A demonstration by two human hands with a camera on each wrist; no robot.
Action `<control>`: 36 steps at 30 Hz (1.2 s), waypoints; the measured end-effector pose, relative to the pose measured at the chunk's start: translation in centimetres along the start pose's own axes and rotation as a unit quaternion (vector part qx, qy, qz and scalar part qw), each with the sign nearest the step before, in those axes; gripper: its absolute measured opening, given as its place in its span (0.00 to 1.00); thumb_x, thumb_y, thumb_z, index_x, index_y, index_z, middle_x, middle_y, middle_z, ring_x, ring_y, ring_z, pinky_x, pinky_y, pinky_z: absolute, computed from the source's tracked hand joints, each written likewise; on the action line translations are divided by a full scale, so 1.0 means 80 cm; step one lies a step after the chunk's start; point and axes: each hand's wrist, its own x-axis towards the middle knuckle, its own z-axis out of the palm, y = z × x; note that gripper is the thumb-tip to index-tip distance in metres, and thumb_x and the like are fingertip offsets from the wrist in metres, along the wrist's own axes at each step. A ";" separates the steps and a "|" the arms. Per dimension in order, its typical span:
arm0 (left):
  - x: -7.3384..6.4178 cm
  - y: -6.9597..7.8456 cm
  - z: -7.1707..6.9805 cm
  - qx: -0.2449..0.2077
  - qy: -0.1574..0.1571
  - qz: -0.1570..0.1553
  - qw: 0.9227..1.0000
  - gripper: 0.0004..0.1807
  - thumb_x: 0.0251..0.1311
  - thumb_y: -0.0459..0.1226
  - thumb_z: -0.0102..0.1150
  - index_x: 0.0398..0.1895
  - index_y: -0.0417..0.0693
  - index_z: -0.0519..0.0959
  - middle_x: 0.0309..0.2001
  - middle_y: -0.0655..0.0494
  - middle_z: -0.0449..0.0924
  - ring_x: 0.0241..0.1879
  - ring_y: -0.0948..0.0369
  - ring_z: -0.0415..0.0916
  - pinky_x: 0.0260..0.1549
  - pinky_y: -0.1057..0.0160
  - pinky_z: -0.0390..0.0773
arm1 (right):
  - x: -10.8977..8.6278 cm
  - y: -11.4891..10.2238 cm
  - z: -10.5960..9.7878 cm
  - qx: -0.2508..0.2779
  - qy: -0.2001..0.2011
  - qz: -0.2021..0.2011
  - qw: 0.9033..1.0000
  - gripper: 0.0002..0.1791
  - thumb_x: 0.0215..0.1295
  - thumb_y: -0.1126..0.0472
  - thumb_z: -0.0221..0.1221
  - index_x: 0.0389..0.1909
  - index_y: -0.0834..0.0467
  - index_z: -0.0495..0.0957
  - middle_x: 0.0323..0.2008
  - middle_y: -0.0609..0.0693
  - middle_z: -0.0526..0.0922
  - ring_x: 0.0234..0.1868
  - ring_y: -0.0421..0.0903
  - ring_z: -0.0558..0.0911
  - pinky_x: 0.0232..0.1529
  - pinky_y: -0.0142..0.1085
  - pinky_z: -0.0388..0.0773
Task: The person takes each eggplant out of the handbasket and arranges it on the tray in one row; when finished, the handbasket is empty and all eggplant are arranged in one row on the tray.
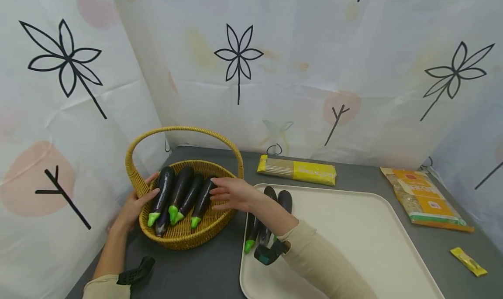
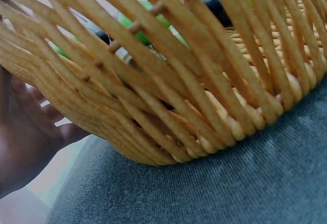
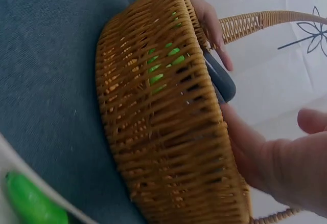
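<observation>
A wicker basket (image 1: 184,242) with a tall arched handle stands on the left of the table. Several dark eggplants (image 1: 180,190) with green caps lie inside it. My left hand (image 1: 131,209) holds the basket's left rim, thumb over the edge beside the leftmost eggplant and the other fingers partly hidden by the handle. Over the opposite rim reaches my right hand (image 1: 235,194), fingers extended close to the rightmost eggplant (image 1: 203,201) in the basket; whether they touch it is unclear. In the right wrist view, that hand (image 3: 286,157) is behind the basket's edge.
To the right lies a cream tray (image 1: 334,229) with more eggplants (image 1: 284,201) at its left side, partly covered by my right arm. Behind it is a yellow noodle packet (image 1: 296,170). An orange food bag (image 1: 426,198) and a small yellow sachet (image 1: 469,261) lie at the right.
</observation>
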 end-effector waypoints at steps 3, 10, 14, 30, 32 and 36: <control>0.000 0.000 0.000 -0.001 -0.001 -0.001 1.000 0.33 0.72 0.39 0.47 0.76 0.50 0.49 0.74 0.45 0.42 0.69 0.44 0.41 0.46 0.79 0.60 | 0.010 0.001 0.005 -0.001 0.026 0.006 1.000 0.33 0.72 0.55 0.52 0.72 0.64 0.53 0.64 0.69 0.61 0.64 0.63 0.64 0.54 0.52 0.70; -0.002 0.001 0.002 -0.003 0.001 -0.001 1.000 0.32 0.72 0.39 0.47 0.76 0.51 0.50 0.74 0.46 0.42 0.69 0.44 0.41 0.46 0.79 0.60 | 0.034 0.007 0.008 0.000 0.072 0.021 0.997 0.33 0.73 0.55 0.50 0.72 0.64 0.52 0.64 0.71 0.59 0.65 0.66 0.60 0.53 0.54 0.69; -0.002 0.002 0.003 0.002 0.002 -0.001 1.000 0.32 0.72 0.39 0.47 0.76 0.50 0.50 0.74 0.44 0.43 0.69 0.43 0.42 0.46 0.79 0.60 | 0.043 0.009 0.011 0.005 0.103 0.025 0.994 0.32 0.74 0.56 0.50 0.72 0.63 0.53 0.65 0.73 0.57 0.65 0.67 0.60 0.53 0.55 0.69; -0.002 0.002 0.002 0.012 0.007 -0.003 1.000 0.32 0.72 0.40 0.47 0.76 0.51 0.50 0.74 0.43 0.43 0.69 0.42 0.43 0.45 0.79 0.60 | 0.061 0.014 0.018 -0.021 0.164 0.051 0.985 0.34 0.72 0.54 0.51 0.72 0.63 0.53 0.65 0.73 0.57 0.61 0.67 0.65 0.44 0.54 0.75; -0.002 0.002 0.001 0.010 0.007 -0.004 1.000 0.32 0.72 0.40 0.47 0.76 0.51 0.50 0.74 0.41 0.43 0.68 0.42 0.43 0.45 0.79 0.60 | 0.062 0.014 0.019 -0.027 0.160 0.058 0.985 0.34 0.73 0.53 0.51 0.72 0.63 0.52 0.64 0.74 0.57 0.61 0.67 0.65 0.44 0.54 0.76; -0.002 0.004 0.000 0.013 0.010 -0.010 1.000 0.33 0.72 0.40 0.47 0.76 0.51 0.50 0.73 0.40 0.42 0.68 0.41 0.43 0.52 0.71 0.59 | 0.066 0.017 0.023 -0.046 0.156 0.063 0.985 0.30 0.74 0.53 0.49 0.69 0.64 0.58 0.59 0.74 0.64 0.58 0.68 0.68 0.42 0.55 0.76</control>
